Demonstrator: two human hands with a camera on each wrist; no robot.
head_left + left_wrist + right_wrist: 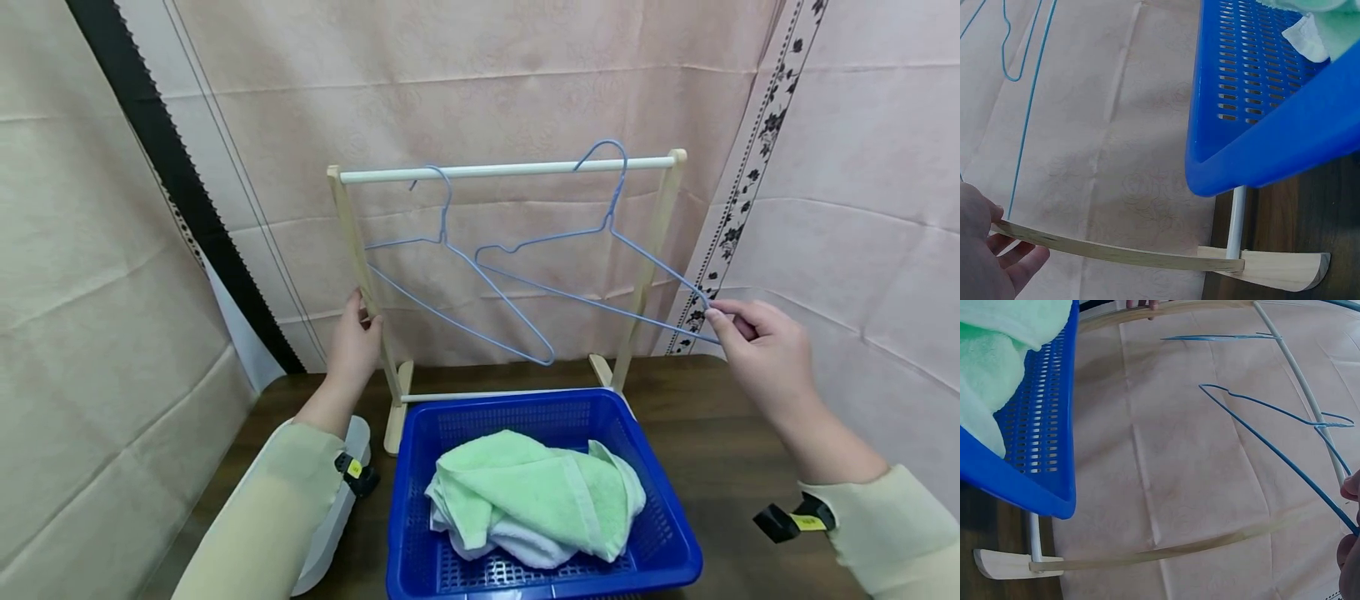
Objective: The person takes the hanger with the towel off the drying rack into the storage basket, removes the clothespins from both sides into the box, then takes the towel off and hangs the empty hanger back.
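Note:
A small drying rack has pale wooden posts (347,225) and a white top bar (510,171). My left hand (354,346) holds the left post partway down, thumb and fingers on either side of it in the left wrist view (991,256). At the right, my right hand (765,354) pinches the right-hand corner of a blue wire hanger (660,264), whose hook is at the top bar. The second blue hanger (450,198) hangs by its hook near the left post, turned at an angle. Only the fingertips of my right hand (1350,550) show in its wrist view.
In front of the rack stands a blue plastic basket (675,533) holding a light green towel (532,483) over a white cloth (525,540). A white object (330,533) lies partly under my left forearm on the dark wooden table (720,450). Pale curtains (525,83) surround the table.

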